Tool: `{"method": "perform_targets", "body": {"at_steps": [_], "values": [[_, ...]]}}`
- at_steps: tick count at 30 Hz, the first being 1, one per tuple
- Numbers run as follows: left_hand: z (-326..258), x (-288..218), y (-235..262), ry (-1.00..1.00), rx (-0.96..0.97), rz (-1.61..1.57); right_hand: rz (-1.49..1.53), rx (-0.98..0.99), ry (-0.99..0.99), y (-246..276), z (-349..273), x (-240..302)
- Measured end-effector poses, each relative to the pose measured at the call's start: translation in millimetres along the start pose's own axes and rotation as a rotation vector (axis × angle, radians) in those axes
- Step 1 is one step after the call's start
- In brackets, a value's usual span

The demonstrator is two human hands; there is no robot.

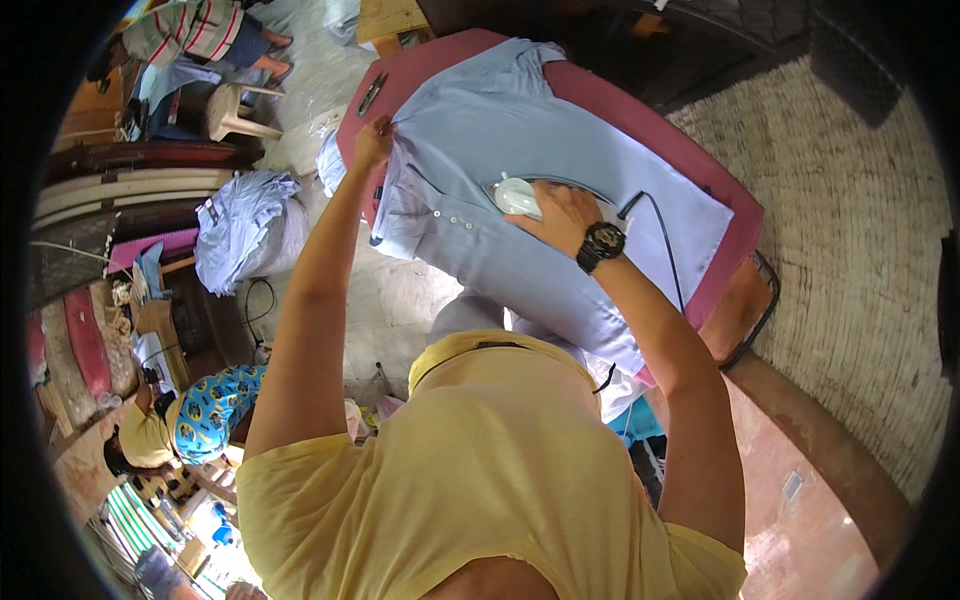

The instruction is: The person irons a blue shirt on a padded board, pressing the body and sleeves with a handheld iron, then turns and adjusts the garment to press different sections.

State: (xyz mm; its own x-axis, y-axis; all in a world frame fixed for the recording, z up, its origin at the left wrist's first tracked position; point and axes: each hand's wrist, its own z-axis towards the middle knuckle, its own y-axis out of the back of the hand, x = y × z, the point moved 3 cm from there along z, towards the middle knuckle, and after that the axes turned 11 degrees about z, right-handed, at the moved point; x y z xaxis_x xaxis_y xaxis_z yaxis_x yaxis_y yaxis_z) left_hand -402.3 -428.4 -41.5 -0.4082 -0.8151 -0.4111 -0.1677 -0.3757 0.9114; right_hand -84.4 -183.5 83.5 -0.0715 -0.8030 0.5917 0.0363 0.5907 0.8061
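Right hand [562, 215] wrapped round the white iron [516, 196] mid-frame, nose pointing upper left toward the left hand [372, 140], which pinches the blue shirt [520, 120] taut at the counter [725, 245] edge.

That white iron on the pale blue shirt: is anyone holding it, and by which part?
Yes. The right hand grips the white iron from above, seemingly by its handle; the left hand pinches the pale blue shirt at its edge.
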Motion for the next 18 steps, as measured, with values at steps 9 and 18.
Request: {"method": "perform_targets", "body": {"at_steps": [9,18], "values": [[-11,4,-2,0.003,-0.158,0.06,0.067,-0.044,-0.021,-37,78,48],[-59,-181,-7,-0.527,0.016,-0.434,0.07,0.017,-0.247,-4,8,3]]}}
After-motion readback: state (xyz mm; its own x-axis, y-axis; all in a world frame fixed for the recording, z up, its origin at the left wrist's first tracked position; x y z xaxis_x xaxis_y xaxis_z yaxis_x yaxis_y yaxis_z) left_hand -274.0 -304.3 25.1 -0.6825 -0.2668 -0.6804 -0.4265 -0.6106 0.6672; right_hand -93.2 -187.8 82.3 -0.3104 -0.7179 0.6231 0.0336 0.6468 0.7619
